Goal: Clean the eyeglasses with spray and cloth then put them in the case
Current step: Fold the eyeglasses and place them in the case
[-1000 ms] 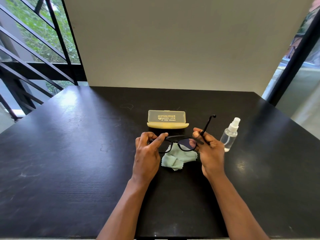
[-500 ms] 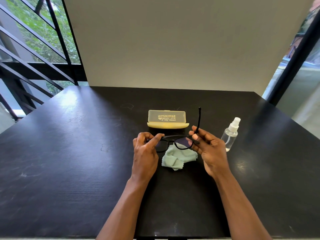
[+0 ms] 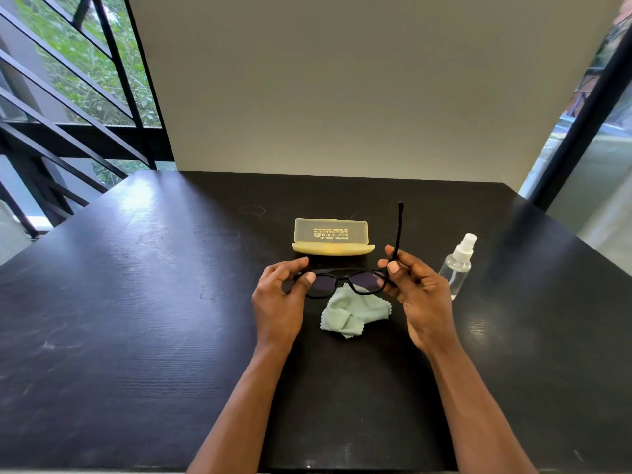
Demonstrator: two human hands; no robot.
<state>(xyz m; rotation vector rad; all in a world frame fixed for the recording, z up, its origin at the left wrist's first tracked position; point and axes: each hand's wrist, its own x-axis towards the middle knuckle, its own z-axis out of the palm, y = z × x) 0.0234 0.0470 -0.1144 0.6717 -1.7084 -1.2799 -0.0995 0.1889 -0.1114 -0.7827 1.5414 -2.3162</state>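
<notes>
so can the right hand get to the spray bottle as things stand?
Probably not right away: the right hand pinches the eyeglasses' temple, so it's occupied. The spray bottle stands just beside it with bare table between, so the path looks free once it lets go.

Black table (image 3: pixel 136 319): case (image 3: pixel 331 236), cloth (image 3: pixel 352 313), bottle (image 3: pixel 456 268)

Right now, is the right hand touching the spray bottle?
Apart. The head view shows a strip of dark table between the right hand and the spray bottle; that hand pinches the glasses instead.
</notes>
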